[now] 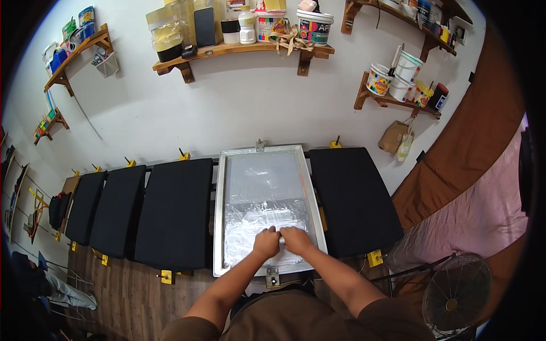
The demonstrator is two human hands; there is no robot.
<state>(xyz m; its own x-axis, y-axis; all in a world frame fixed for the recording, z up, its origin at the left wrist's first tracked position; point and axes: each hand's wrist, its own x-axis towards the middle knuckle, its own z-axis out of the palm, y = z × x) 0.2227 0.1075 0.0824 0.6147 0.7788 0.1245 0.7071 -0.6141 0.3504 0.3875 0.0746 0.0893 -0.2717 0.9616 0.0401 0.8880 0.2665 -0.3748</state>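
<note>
Silver metal rectangular frame (219, 210) with shiny clear film (242, 236) inside: lay between flat black boards (355, 199). Left hand (267, 242), right hand (295, 240): curled side by side round a mostly hidden pale bar (281, 241), near end. Step, seemingly: two-handed pressing or drawing; next move likely called for even pressure.

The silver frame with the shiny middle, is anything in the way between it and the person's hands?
Nothing visible blocks them. The left hand and right hand are over the shiny middle of the silver frame, near its closest end, gripping a pale thing that is mostly hidden.
</note>
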